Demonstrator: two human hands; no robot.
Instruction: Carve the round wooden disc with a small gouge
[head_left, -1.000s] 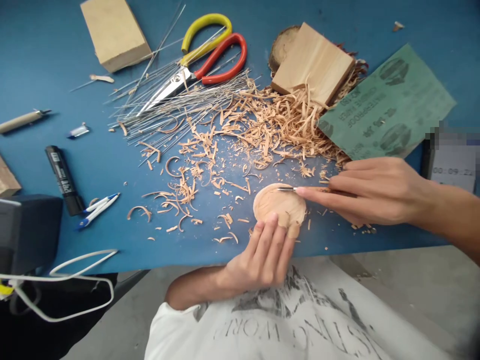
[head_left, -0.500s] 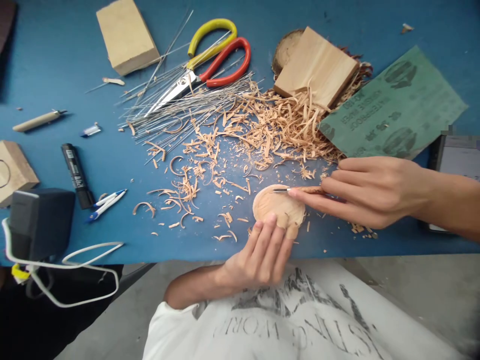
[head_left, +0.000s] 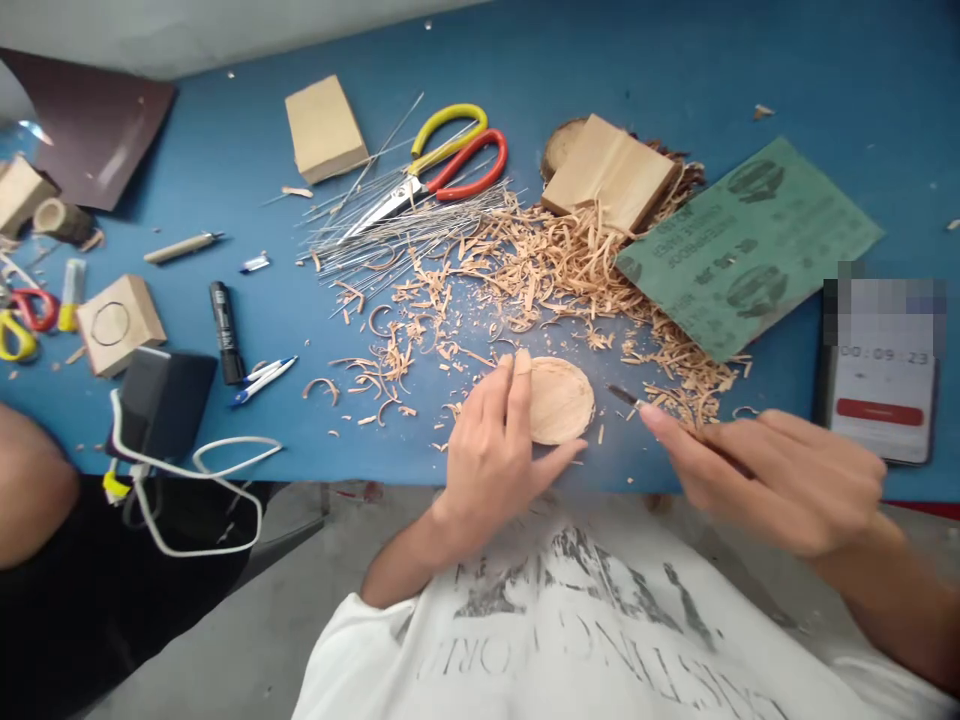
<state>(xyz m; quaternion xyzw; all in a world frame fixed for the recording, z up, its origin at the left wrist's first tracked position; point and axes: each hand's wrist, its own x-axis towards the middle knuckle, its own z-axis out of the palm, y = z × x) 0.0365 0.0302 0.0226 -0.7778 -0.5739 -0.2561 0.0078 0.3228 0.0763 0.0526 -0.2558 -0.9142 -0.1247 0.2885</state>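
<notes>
A pale, round wooden disc [head_left: 562,400] lies on the blue tabletop near its front edge. My left hand [head_left: 491,440] is around its left and lower sides, fingers stretched along the left edge and thumb at the lower right, steadying it. To the right, my right hand [head_left: 772,480], slightly blurred, is closed round a carving knife [head_left: 622,394]. Its narrow dark blade points left, apart from the disc; most of the handle is hidden in my fingers. Curled wood shavings [head_left: 555,260] are scattered beyond the disc.
Green sandpaper [head_left: 750,250] and a phone [head_left: 881,380] are at the right. Scissors [head_left: 427,165] lie on thin metal rods, near wooden blocks [head_left: 326,130]. A marker [head_left: 226,335], pens [head_left: 264,380] and a black adapter [head_left: 169,395] with white cable stand left. Another person's knee [head_left: 34,485] shows at far left.
My right hand has drawn the knife back off the disc, to the right and nearer me. My left hand has shifted from the disc's near edge to its left side. The view has tilted.
</notes>
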